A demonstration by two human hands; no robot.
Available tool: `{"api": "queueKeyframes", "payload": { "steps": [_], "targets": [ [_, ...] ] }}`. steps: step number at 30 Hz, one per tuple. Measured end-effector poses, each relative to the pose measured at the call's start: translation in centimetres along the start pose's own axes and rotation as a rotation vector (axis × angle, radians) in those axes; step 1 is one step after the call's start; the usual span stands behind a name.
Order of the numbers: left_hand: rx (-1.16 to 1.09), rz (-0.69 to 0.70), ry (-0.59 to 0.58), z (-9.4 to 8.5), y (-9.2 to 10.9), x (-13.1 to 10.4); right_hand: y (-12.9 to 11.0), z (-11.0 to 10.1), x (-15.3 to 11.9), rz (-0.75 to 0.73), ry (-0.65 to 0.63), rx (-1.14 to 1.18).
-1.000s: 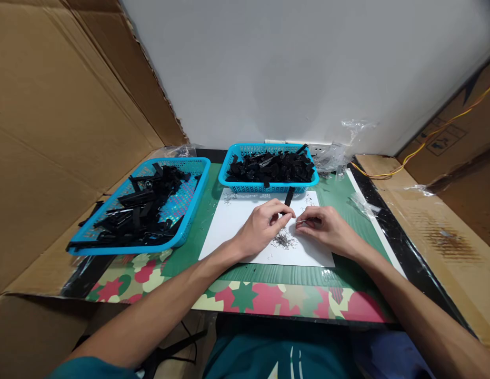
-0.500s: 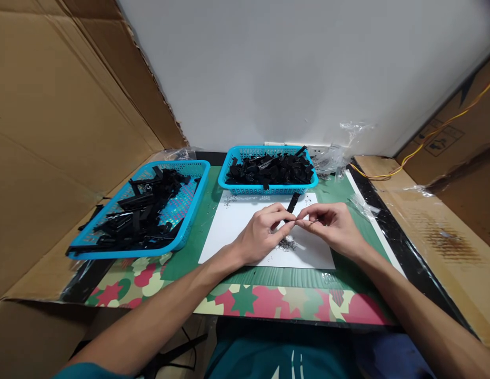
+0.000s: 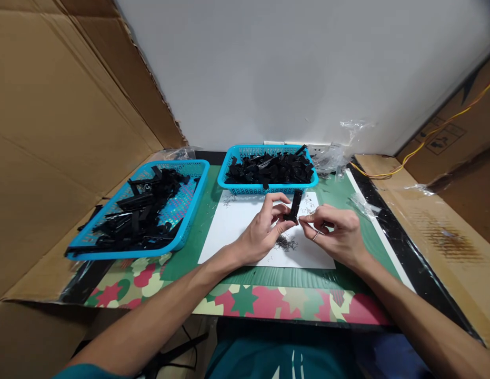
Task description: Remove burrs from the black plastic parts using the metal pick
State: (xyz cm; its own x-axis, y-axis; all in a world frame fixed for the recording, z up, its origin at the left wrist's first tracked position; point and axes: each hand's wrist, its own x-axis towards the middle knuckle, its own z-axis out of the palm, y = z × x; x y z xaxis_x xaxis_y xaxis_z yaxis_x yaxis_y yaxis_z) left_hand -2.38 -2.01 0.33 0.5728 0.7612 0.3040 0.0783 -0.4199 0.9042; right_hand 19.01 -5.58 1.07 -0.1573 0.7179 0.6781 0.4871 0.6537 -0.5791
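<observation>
Between the thumb and fingers of my left hand (image 3: pixel 264 229) is a narrow black plastic piece (image 3: pixel 296 204), its long end pointing up and away. My right hand (image 3: pixel 335 229) is closed just right of the piece, with a thin metal tool (image 3: pixel 317 233) held in its fingers. The tool's kind cannot be made out, and its tip is hidden by the fingertips. Below the hands, a small pile of tiny dark metal parts (image 3: pixel 286 243) lies on a white sheet of paper (image 3: pixel 217 237). More tiny parts are scattered near the sheet's far corners.
Two blue perforated baskets hold many black plastic pieces: one basket (image 3: pixel 201 195) at the left, another (image 3: pixel 268 188) at the back. Clear plastic bags (image 3: pixel 331 160) lie at the back right. Cardboard walls (image 3: pixel 71 95) flank the table, and a yellow cable (image 3: pixel 406 158) runs along the right.
My left hand has turned the black piece more upright, and its fingers have lifted. My right hand has drawn slightly right, away from the left fingertips, and the metal tool shows more.
</observation>
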Motion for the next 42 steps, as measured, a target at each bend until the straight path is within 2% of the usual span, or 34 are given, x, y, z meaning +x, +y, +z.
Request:
{"api": "queueKeyframes", "payload": {
  "steps": [11, 21, 31, 35, 39, 42],
  "targets": [
    [0.181, 0.05, -0.06, -0.4, -0.2, -0.1, 0.4, 0.2, -0.2, -0.058, -0.084, -0.002],
    [0.196, 0.04, -0.083, -0.4, -0.1, 0.0, 0.6, 0.2, -0.3, -0.079, -0.098, -0.029],
    [0.156, 0.025, -0.057, 0.0, 0.0, -0.3, 0.7, -0.4, -0.2, 0.002, -0.173, 0.14],
    [0.09, -0.019, -0.112, 0.1, 0.4, -0.3, 0.7, -1.1, 0.3, 0.045, -0.244, 0.163],
    [-0.011, -0.095, -0.145, 0.3, 1.0, -0.4, 0.5, -1.5, 0.4, 0.001, -0.189, 0.093],
    [0.081, -0.023, -0.108, 0.1, 1.1, -0.3, 0.7, -1.5, 0.2, -0.03, -0.152, 0.036]
  ]
}}
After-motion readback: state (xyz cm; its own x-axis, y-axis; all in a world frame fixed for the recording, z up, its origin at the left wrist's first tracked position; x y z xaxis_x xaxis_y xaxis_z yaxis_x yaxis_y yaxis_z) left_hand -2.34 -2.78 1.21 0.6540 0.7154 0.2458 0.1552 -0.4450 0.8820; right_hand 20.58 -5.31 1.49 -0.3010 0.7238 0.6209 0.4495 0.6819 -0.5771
